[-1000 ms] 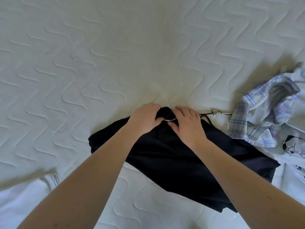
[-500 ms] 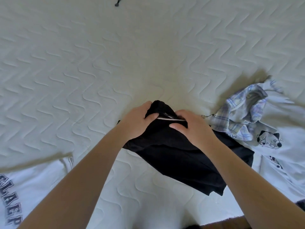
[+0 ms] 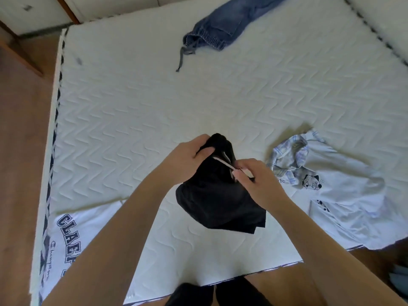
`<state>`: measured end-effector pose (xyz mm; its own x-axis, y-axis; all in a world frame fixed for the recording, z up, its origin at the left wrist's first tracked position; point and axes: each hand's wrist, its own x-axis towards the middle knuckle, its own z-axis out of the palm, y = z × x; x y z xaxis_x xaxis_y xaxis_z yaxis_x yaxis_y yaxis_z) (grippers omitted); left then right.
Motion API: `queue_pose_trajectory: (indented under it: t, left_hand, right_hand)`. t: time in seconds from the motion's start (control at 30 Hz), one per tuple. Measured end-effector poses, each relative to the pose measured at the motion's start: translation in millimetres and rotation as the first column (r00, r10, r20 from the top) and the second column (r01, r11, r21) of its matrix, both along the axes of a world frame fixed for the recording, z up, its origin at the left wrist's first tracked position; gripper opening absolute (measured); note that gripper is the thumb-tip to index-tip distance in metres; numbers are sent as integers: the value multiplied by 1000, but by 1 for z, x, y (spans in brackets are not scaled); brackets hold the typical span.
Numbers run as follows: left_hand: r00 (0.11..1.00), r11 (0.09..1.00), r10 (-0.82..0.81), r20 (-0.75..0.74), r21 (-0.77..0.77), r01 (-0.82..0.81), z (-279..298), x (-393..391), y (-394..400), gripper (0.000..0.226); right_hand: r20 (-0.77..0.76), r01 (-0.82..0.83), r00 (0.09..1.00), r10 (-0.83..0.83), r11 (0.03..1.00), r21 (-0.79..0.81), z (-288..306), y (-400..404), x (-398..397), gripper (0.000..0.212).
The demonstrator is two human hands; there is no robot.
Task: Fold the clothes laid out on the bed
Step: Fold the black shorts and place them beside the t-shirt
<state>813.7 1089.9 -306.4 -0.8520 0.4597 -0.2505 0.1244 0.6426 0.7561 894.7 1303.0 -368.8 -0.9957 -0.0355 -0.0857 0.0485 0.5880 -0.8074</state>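
Note:
A black garment (image 3: pixel 217 202) hangs bunched in front of me above the white quilted mattress (image 3: pixel 136 120). My left hand (image 3: pixel 187 157) grips its top edge, fingers curled round the black cloth. My right hand (image 3: pixel 257 180) pinches the garment's top by a pale strip, perhaps a label or drawstring (image 3: pixel 223 163). The lower part of the garment droops toward the bed's near edge.
Blue jeans (image 3: pixel 220 29) with a dangling cord lie at the far side. A white shirt with a cartoon print and plaid collar (image 3: pixel 331 191) lies at right. A white lettered T-shirt (image 3: pixel 68 235) hangs over the near left edge. Wooden floor (image 3: pixel 22 151) borders the bed's left side.
Both hands have lifted the black garment off the mattress and gathered it smaller. The view has pulled back, showing the jeans and the bed's edges.

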Motion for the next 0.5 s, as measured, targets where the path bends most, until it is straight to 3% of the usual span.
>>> queue_pose_trajectory:
  t: [0.1, 0.23, 0.33, 0.5]
  left_hand:
    - [991, 993, -114, -64, -7, 114, 55, 15, 0, 15]
    - [956, 975, -220, -194, -16, 222, 113, 30, 2, 7]
    - [944, 984, -169, -282, 2, 176, 142, 35, 0, 12]
    - [931, 991, -41, -363, 104, 85, 164, 43, -16, 38]
  right_hand:
    - [24, 84, 996, -81, 974, -208, 48, 6, 0, 19]
    - [-2, -110, 993, 115, 945, -310, 103, 5, -3, 30]
    - [-50, -165, 986, 157, 950, -267, 131, 0, -1, 25]
    - [-206, -75, 979, -4, 924, -376, 160, -16, 10, 18]
